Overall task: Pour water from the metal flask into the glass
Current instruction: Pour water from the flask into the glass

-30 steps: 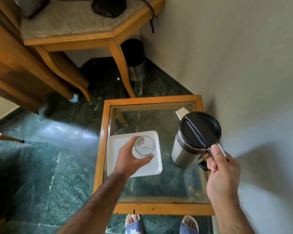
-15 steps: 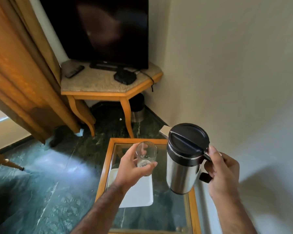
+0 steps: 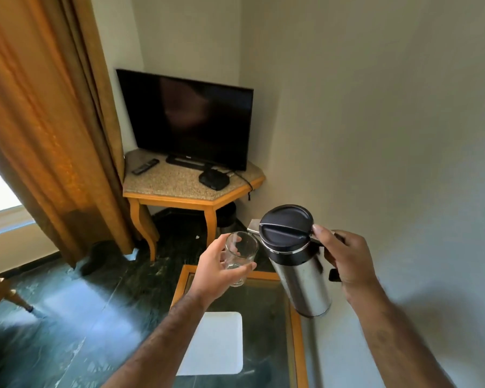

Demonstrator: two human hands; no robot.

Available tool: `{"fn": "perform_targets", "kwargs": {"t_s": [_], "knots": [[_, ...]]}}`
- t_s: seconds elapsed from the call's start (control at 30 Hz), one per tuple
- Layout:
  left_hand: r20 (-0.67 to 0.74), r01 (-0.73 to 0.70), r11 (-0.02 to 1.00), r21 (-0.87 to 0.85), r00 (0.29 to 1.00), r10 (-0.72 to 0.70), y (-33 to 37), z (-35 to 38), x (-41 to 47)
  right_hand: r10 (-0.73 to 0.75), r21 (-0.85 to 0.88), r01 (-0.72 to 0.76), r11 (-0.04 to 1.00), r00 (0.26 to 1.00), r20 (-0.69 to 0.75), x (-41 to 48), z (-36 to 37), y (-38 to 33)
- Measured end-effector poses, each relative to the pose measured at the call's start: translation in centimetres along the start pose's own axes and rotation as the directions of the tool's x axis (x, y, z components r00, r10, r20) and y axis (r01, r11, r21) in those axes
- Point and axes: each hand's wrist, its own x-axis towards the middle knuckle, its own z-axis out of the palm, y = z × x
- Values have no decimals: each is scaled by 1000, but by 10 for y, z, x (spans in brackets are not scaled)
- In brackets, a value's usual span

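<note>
I see two hands raised over the glass-topped table point(image 3: 296, 345), each holding one thing. My left hand point(image 3: 217, 271) is wrapped around the single glass point(image 3: 240, 257), upright and held just left of the flask. My right hand point(image 3: 345, 261) is closed on the handle of the one metal flask point(image 3: 300, 264), its black lid on, tilted slightly left. One white tray point(image 3: 216, 343) lies on the table below.

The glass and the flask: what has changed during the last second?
Both were lifted off the table: the glass left the white tray, the flask rose beside it. The left hand and right hand kept their grips. The lid stays on.
</note>
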Motion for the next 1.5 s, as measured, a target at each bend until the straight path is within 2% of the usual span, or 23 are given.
{"fn": "perform_targets", "kwargs": {"t_s": [0.17, 0.43, 0.7, 1.1, 1.23, 1.5], "knots": [[-2, -25, 999, 20, 1000, 25, 27, -17, -8, -34, -52, 41, 998, 991, 132, 6, -2, -45], [-5, -27, 1000, 8, 1000, 27, 54, -33, -22, -58, -156, 94, 983, 974, 220, 10, -1, -93], [14, -33, 999, -1, 999, 33, 73, -43, -36, 76, -333, 54, 941, 928, 366, 21, 2, -132], [60, -27, 1000, 7, 998, 26, 89, -52, -40, 111, -468, 105, 877, 905, 411, 29, 7, -163], [79, -29, 1000, -1, 996, 29, 92, -51, -40, 97, -538, 164, 827, 901, 423, 33, 15, -167], [68, -13, 1000, -25, 998, 15, 88, -54, -41, 130, -651, 192, 734, 902, 412, 44, 36, -183]]}}
